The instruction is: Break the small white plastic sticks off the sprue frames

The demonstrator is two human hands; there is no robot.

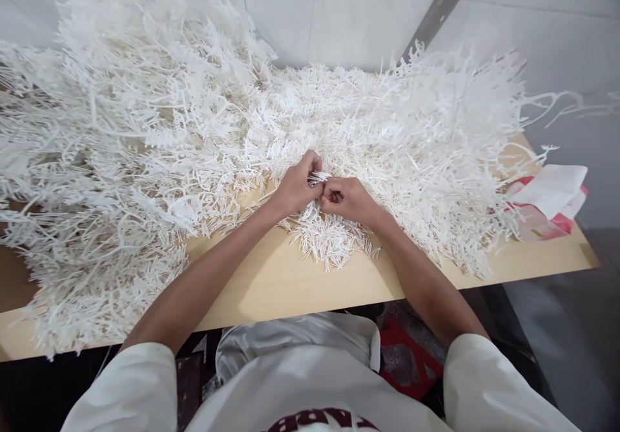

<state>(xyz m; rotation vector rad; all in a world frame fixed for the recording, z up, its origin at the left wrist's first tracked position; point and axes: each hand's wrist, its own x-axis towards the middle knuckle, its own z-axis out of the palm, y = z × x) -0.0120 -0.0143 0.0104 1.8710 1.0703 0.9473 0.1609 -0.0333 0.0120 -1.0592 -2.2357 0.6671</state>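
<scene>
Both hands meet over a heap of white, thin-branched plastic-looking sprigs [271, 115] spread along the table. My left hand [298, 185] is closed, with thumb and forefinger curled around a small white sprig [318, 177]. Right beside it, my right hand [349, 199] has its fingers curled in and pressed together near the sprig's end. What those right fingers pinch, if anything, is hidden. Below the hands lies a small pile of short white pieces [334, 241].
The pale wooden table [310, 287] shows along its front edge. At the right end lies a red and white plastic packet [549, 203]. Sprigs pile high at the left and stick out past the right side. A tiled wall [343, 19] stands behind.
</scene>
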